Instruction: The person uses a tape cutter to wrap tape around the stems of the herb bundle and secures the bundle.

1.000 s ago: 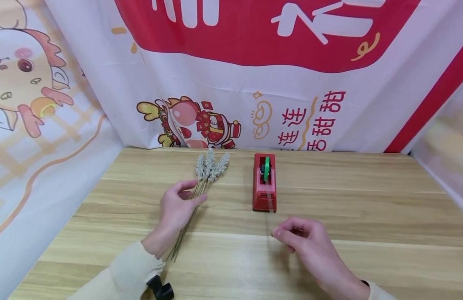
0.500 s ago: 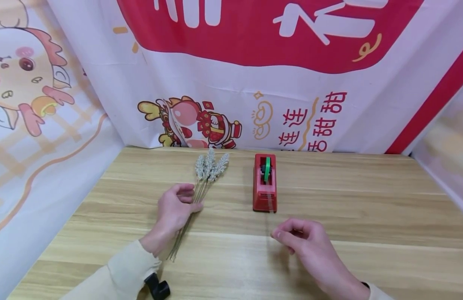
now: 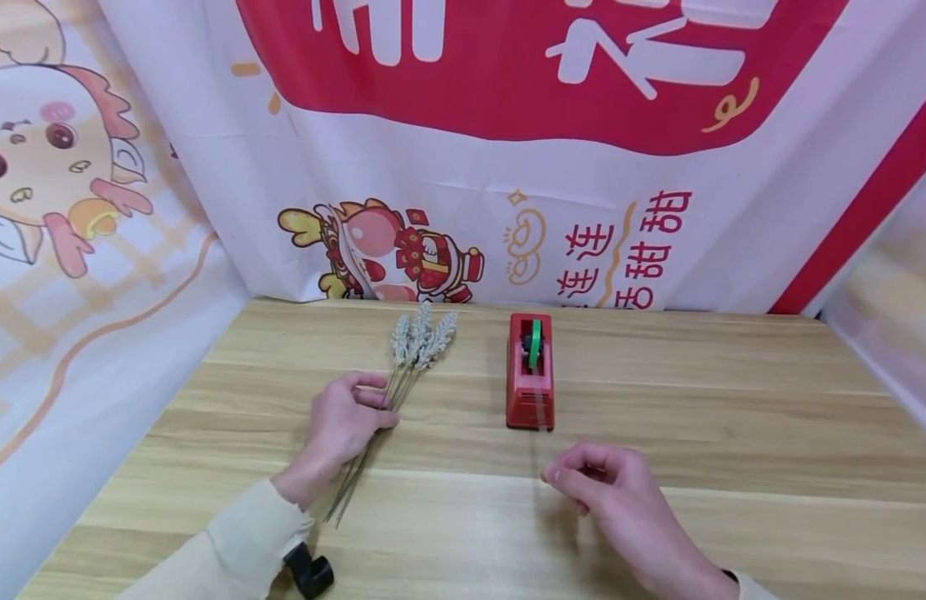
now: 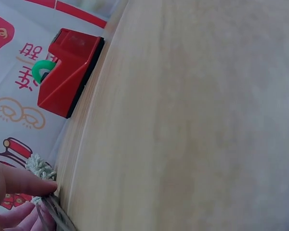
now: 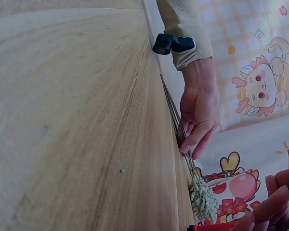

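Note:
My left hand pinches several thin stems of a pale grey-green artificial flower bunch, its fuzzy heads pointing away from me. The left wrist view shows the thumb and fingers meeting at the stems. A red tape dispenser with a green-cored roll stands to the right of the bunch. In front of it, my right hand holds thumb and forefinger together on the end of a clear tape strip, which runs back to the dispenser and is barely visible.
The wood-grain table meets a printed cloth backdrop along its far edge, with another cloth at the left. A black wrist mount hangs at the left sleeve.
My left hand has slid a little nearer and leftward along the stems, and their lower ends have shifted slightly left. The right hand stays nearly still.

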Demonstrator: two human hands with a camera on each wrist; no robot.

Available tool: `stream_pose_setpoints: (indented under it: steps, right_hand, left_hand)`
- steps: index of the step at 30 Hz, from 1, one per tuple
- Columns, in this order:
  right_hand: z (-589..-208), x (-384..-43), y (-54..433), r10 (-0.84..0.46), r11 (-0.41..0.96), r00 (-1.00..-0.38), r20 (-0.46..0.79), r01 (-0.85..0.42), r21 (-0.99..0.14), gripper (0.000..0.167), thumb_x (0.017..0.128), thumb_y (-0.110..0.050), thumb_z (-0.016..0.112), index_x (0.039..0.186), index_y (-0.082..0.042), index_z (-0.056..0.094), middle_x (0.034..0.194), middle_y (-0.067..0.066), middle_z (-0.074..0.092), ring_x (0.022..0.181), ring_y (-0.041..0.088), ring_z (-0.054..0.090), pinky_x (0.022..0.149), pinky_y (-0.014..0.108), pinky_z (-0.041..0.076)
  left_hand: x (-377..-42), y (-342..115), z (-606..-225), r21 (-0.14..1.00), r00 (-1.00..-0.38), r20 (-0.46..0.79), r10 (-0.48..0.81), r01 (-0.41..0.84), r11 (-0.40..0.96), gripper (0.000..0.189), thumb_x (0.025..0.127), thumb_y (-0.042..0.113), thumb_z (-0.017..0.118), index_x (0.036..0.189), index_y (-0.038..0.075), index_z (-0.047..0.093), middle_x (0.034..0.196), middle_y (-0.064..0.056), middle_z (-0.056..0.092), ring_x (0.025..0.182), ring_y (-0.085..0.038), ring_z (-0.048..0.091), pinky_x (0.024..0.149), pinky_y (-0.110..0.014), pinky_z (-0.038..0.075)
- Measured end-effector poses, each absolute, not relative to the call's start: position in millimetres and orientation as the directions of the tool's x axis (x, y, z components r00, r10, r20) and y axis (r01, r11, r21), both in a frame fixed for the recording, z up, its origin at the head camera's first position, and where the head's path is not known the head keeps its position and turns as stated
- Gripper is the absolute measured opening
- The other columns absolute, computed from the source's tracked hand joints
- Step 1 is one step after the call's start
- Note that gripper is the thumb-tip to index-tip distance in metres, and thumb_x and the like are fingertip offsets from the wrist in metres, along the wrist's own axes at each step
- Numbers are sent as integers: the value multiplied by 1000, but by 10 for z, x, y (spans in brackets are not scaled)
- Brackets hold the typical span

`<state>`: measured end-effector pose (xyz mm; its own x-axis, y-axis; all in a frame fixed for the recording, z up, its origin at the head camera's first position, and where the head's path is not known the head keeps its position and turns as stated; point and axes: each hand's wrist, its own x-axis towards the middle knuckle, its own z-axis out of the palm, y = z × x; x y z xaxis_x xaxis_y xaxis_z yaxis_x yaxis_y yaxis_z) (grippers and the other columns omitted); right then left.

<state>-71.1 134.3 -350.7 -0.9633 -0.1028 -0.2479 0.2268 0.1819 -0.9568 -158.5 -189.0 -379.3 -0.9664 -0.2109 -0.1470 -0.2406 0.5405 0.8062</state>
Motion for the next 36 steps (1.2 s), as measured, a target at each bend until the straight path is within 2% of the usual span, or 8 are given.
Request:
stream_pose_setpoints:
  steps: [7,10,17,26,28,31,34,36]
  right_hand:
    - [-3505,-706,1337,-94,192,-963,-254,233,-953,17,95,-15,75,100,1,74,93,2,70,78,18,57,67,27,49]
    - [-3496,-707,1331,-89,192,-965,-248,228,-955,17,94,-15,76,98,1,74,92,2,69,77,17,57,67,26,49]
    - [-3511,-712,1338,-90,198,-965,-245,224,-954,17,95,-16,76,99,0,74,91,2,69,77,16,56,67,26,49]
    - [-3516,-713,1343,-94,210,-964,-248,224,-952,17,96,-17,76,99,0,74,90,2,67,76,17,56,67,27,47]
    - [-3515,-712,1342,-93,214,-965,-247,223,-951,17,96,-18,76,99,-1,74,90,2,66,76,17,56,66,27,47]
    - [-3518,-709,1344,-94,219,-965,-245,220,-951,17,96,-18,76,99,-1,74,89,1,65,76,17,56,66,27,46]
    - [-3510,-706,1344,-94,217,-963,-253,229,-949,17,96,-17,76,100,-1,75,90,2,66,76,18,56,67,27,47]
    - [-3501,-710,1343,-91,216,-959,-269,245,-945,16,97,-17,75,101,-2,75,92,2,67,78,19,56,68,27,48]
  left_hand:
    - [-1592,-1871,-3803,794,-972,-111,-208,-212,569,44,80,1,82,123,9,73,94,-6,79,78,-14,71,74,-29,54]
    - [-1589,-1866,-3794,805,-972,-106,-209,-208,555,43,81,-1,80,123,7,72,95,-9,79,73,-15,71,66,-26,54]
    - [-1586,-1868,-3778,776,-971,-146,-187,-230,588,52,81,10,91,127,8,68,99,-6,80,87,-18,72,92,-42,53]
    - [-1618,-1885,-3765,743,-979,-130,-157,-201,638,48,83,7,88,127,6,70,95,-7,82,88,-21,76,107,-56,51]
    - [-1617,-1881,-3757,738,-980,-129,-153,-198,645,45,84,7,86,127,6,71,95,-7,82,83,-19,76,100,-50,56]
    - [-1612,-1870,-3740,765,-981,-127,-150,-193,614,42,88,4,81,128,3,71,95,-10,81,71,-14,74,79,-38,63]
    - [-1601,-1869,-3718,813,-980,-130,-148,-191,550,39,93,1,75,131,1,68,99,-16,78,62,-14,72,60,-32,62]
    - [-1593,-1876,-3710,825,-981,-117,-153,-182,535,36,96,1,73,132,1,68,103,-18,77,60,-15,71,56,-29,60]
